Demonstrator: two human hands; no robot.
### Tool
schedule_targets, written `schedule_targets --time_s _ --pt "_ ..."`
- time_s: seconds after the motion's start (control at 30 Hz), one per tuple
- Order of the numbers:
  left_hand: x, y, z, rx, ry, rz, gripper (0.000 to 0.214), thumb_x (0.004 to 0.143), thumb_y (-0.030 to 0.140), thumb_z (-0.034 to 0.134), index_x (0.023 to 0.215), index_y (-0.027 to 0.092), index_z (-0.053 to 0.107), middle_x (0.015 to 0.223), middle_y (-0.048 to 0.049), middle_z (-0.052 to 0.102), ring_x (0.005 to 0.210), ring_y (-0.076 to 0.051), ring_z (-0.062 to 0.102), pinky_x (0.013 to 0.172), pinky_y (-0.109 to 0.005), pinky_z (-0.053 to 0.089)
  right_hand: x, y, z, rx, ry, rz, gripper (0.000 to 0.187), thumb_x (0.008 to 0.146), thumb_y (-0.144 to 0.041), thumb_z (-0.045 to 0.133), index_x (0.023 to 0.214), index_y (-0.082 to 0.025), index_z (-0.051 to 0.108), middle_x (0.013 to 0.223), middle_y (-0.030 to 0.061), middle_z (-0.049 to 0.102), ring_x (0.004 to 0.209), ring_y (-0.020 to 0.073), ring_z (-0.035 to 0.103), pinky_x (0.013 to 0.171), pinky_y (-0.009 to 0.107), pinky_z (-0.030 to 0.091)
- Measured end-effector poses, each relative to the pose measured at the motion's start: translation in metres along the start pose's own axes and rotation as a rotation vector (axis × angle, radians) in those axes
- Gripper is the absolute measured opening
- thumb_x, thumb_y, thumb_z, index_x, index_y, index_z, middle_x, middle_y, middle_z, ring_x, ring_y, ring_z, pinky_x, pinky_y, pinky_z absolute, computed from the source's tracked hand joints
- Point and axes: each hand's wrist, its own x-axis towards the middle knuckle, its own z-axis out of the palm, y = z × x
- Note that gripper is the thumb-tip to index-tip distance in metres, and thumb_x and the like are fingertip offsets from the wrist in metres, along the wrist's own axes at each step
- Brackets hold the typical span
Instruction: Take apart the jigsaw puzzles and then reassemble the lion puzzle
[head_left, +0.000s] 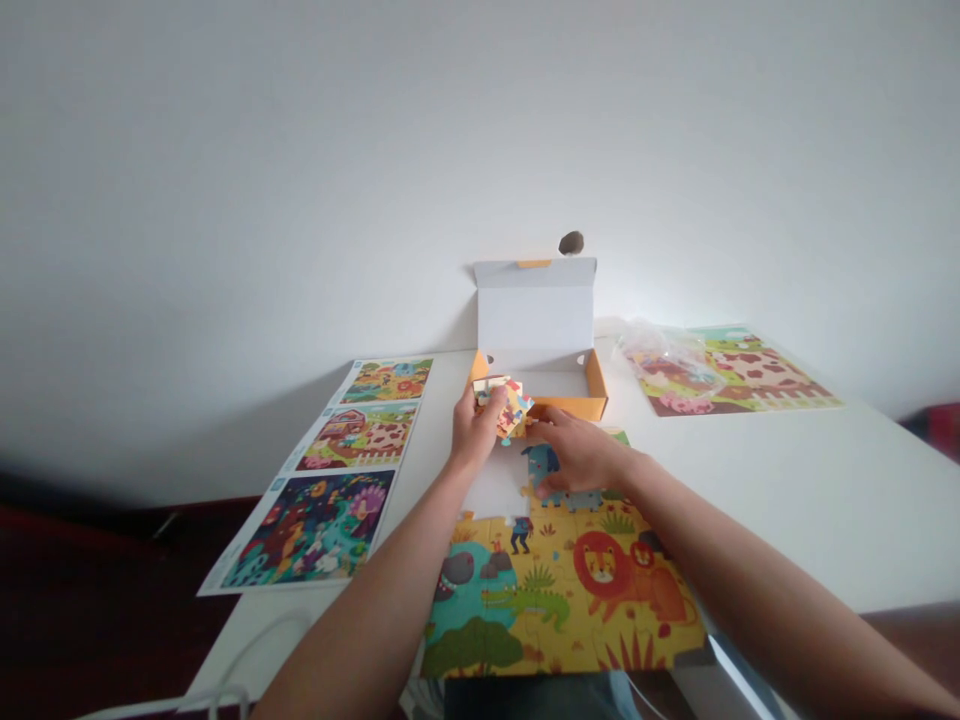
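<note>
My left hand [472, 430] is closed round a small stack of colourful puzzle pieces [506, 400], held just in front of the open orange box [596, 385]. My right hand [574, 450] rests palm down on the upper part of a partly built jungle puzzle [562, 590], fingers curled over a blue piece and reaching toward the stack. The puzzle shows a lion, a crocodile and a hippo. It lies on the white table [825, 480] near the front edge.
A long sheet with three reference pictures [337, 480] lies at the left. A finished farm puzzle [742, 375] with a clear plastic bag [664, 350] on it sits at the back right. The box lid [536, 305] stands up against the white wall.
</note>
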Motion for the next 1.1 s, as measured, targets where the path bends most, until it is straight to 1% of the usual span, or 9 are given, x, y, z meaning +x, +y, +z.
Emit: schedule_targets --time_s 0.17,0.3,0.4,0.47,0.7,0.77,0.9,1.0,1.1 --pt "0.002 -0.003 -0.002 -0.049 0.049 -0.018 0.038 0.077 0.046 0.069 0.098 0.014 0.069 0.089 -0.0055 0.073 0.077 -0.018 0.067 0.070 -0.026 0.052 0.004 0.003 -0.004 -0.047 0.038 -0.027 0.082 0.058 -0.053 0.085 0.127 -0.016 0.058 0.107 0.0121 0.051 0.098 0.0277 0.051 0.087 0.043 0.043" --pt "0.004 -0.004 -0.002 -0.095 0.081 -0.029 0.038 0.075 0.046 0.071 0.094 0.013 0.068 0.084 -0.0049 0.072 0.072 -0.016 0.066 0.065 -0.025 0.051 0.005 0.003 -0.004 -0.059 0.094 -0.078 0.058 0.068 -0.041 0.082 0.117 -0.018 0.061 0.107 0.0119 0.057 0.104 0.0291 0.051 0.090 0.043 0.040" --pt "0.003 -0.003 -0.001 -0.121 0.086 -0.040 0.037 0.075 0.046 0.072 0.093 0.014 0.068 0.084 -0.0046 0.072 0.071 -0.016 0.066 0.064 -0.025 0.051 0.006 0.005 0.003 0.151 0.133 -0.089 0.030 0.082 -0.021 0.064 0.112 -0.017 0.061 0.104 0.0101 0.065 0.095 0.0231 0.058 0.085 0.036 0.043" --pt "0.003 -0.001 -0.001 -0.113 0.093 -0.038 0.037 0.075 0.046 0.072 0.093 0.014 0.068 0.084 -0.0045 0.072 0.070 -0.017 0.066 0.063 -0.025 0.051 0.009 0.007 0.010 0.300 0.189 -0.038 0.024 0.085 -0.015 0.057 0.108 -0.017 0.063 0.099 0.0078 0.068 0.087 0.0201 0.062 0.080 0.032 0.044" --pt "0.000 0.005 -0.003 0.013 0.203 0.067 0.035 0.081 0.045 0.066 0.099 0.015 0.068 0.087 -0.0048 0.072 0.076 -0.017 0.066 0.067 -0.025 0.051 0.015 0.005 0.021 0.747 0.469 0.051 0.019 0.087 -0.034 0.062 0.096 -0.018 0.067 0.085 0.0036 0.068 0.074 0.0159 0.059 0.068 0.028 0.044" --pt "-0.003 0.007 -0.002 0.021 0.132 0.078 0.035 0.082 0.044 0.066 0.102 0.015 0.068 0.093 -0.0062 0.073 0.082 -0.018 0.067 0.073 -0.027 0.052 0.015 0.003 0.022 0.805 0.570 0.072 0.024 0.086 -0.040 0.065 0.095 -0.017 0.066 0.075 0.0014 0.063 0.064 0.0130 0.052 0.060 0.026 0.041" --pt "-0.010 0.008 -0.001 0.007 -0.174 0.068 0.038 0.084 0.046 0.064 0.109 0.017 0.067 0.105 -0.0081 0.072 0.096 -0.020 0.068 0.083 -0.029 0.053 0.016 0.001 0.024 0.734 0.697 0.114 0.027 0.083 -0.043 0.068 0.094 -0.019 0.066 0.073 -0.0006 0.055 0.065 0.0128 0.051 0.060 0.026 0.043" --pt "-0.011 0.006 -0.002 0.023 -0.320 0.064 0.046 0.079 0.047 0.070 0.113 0.017 0.065 0.107 -0.0079 0.072 0.095 -0.021 0.068 0.082 -0.030 0.054 0.017 0.002 0.023 0.654 0.700 0.153 0.032 0.083 -0.046 0.067 0.103 -0.021 0.062 0.072 -0.0018 0.054 0.064 0.0135 0.053 0.061 0.026 0.045" --pt "-0.011 0.005 -0.003 0.028 -0.355 0.050 0.048 0.078 0.046 0.072 0.114 0.017 0.065 0.105 -0.0074 0.072 0.091 -0.020 0.068 0.078 -0.029 0.055 0.013 0.004 0.009 0.509 0.645 0.194 0.043 0.086 -0.047 0.063 0.119 -0.021 0.054 0.078 -0.0004 0.061 0.064 0.0142 0.057 0.062 0.028 0.046"
